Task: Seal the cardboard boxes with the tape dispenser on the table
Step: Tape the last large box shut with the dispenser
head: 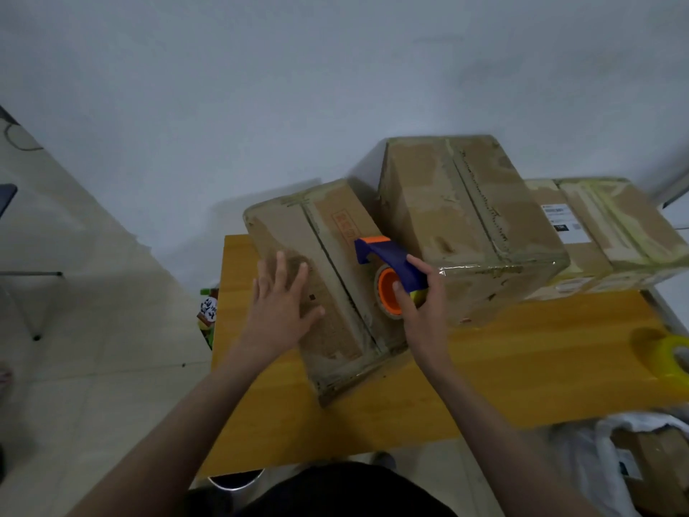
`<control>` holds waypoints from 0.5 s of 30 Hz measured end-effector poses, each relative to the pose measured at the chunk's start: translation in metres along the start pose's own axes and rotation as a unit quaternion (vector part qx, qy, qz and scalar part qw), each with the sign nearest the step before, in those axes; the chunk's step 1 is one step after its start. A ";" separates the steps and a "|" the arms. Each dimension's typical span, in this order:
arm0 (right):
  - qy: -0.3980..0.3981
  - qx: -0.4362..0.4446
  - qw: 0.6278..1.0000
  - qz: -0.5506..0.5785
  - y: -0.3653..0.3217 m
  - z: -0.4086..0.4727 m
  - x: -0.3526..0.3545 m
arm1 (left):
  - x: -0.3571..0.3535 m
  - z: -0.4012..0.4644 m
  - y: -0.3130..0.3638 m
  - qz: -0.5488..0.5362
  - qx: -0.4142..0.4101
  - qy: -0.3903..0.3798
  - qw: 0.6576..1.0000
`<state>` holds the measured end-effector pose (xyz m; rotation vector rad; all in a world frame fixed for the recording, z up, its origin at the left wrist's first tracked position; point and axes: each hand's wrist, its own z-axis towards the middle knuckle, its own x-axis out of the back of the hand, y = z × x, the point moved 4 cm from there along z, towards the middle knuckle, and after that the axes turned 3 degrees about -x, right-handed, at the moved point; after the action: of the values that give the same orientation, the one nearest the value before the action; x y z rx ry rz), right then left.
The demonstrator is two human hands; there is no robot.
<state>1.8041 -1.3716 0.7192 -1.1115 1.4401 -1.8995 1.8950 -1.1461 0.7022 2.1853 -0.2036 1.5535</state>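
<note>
Three cardboard boxes stand on the yellow wooden table (522,352). The nearest, smaller box (298,233) lies turned at an angle, its closed flaps meeting in a centre seam. My left hand (279,296) presses flat on its top with fingers spread. My right hand (421,300) grips the blue and orange tape dispenser (387,263), which sits on the right part of this box's top, close to the seam. A taller box (469,207) stands just behind the dispenser, and a third box (611,233) with a white label lies at the far right.
A yellow tape roll (671,356) lies at the table's right edge. White plastic and a small carton (648,457) sit below the table on the right. A colourful package (207,311) stands by the left table edge. Tiled floor and a chair leg (33,311) are on the left.
</note>
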 end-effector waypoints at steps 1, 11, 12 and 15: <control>0.009 -0.004 1.000 0.005 -0.001 -0.001 -0.001 | -0.006 -0.012 0.011 -0.028 0.010 -0.015 0.999; 0.019 0.012 0.999 -0.049 -0.012 0.004 -0.027 | -0.006 0.006 0.010 -0.062 0.008 -0.120 0.991; 0.021 0.005 0.998 -0.056 -0.012 0.005 -0.030 | -0.002 0.013 0.006 -0.055 0.001 -0.125 0.991; 0.032 -0.018 0.995 -0.092 -0.011 0.008 -0.036 | 0.007 0.032 -0.003 -0.032 -0.008 -0.137 0.990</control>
<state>1.8314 -1.3443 0.7198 -1.2479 1.4543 -2.0607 1.9264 -1.1568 0.6998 2.3636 -0.2275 1.2089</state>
